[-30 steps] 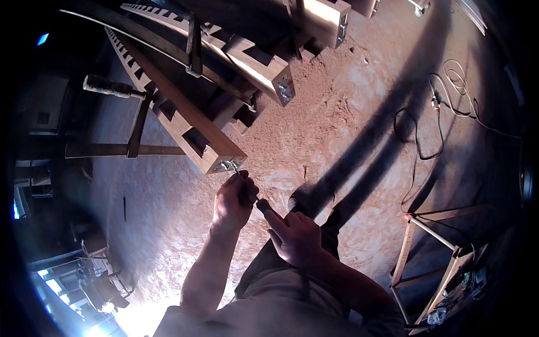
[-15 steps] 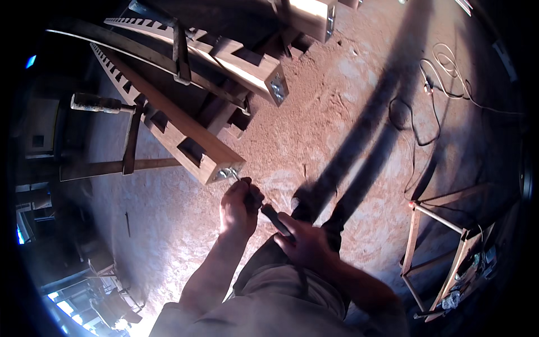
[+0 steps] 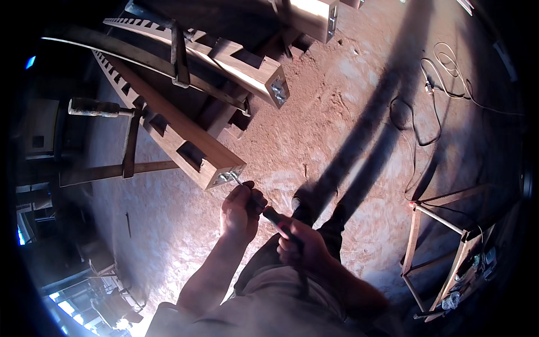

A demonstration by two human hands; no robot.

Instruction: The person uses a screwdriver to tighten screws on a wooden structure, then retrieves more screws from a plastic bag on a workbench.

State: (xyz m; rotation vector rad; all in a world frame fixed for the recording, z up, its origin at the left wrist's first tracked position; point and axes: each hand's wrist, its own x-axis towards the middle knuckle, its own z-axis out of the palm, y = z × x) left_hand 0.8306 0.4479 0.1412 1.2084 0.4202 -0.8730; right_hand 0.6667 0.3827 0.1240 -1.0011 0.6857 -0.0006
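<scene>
My right hand (image 3: 302, 246) is wrapped round the dark handle of a screwdriver (image 3: 275, 217). Further along the tool, my left hand (image 3: 240, 210) has its fingers closed about the shaft. The shaft points up and left to the metal fitting (image 3: 225, 177) in the end of a notched wooden beam (image 3: 195, 133). Its tip looks to be at the fitting, though the exact contact is too small to make out. A second notched beam (image 3: 247, 66) lies beyond, with a similar metal fitting (image 3: 278, 90) in its end.
A bar clamp (image 3: 130, 145) with a worn handle grips the near beam's left side. Another clamp (image 3: 179, 53) crosses both beams. At upper right a cable (image 3: 435, 109) trails over the dusty floor (image 3: 359, 129). A wooden frame (image 3: 414, 236) stands at lower right.
My right hand has turned and shifted its hold on the handle, its fingers now curled round underneath. The left hand stays near the beam end, having moved slightly.
</scene>
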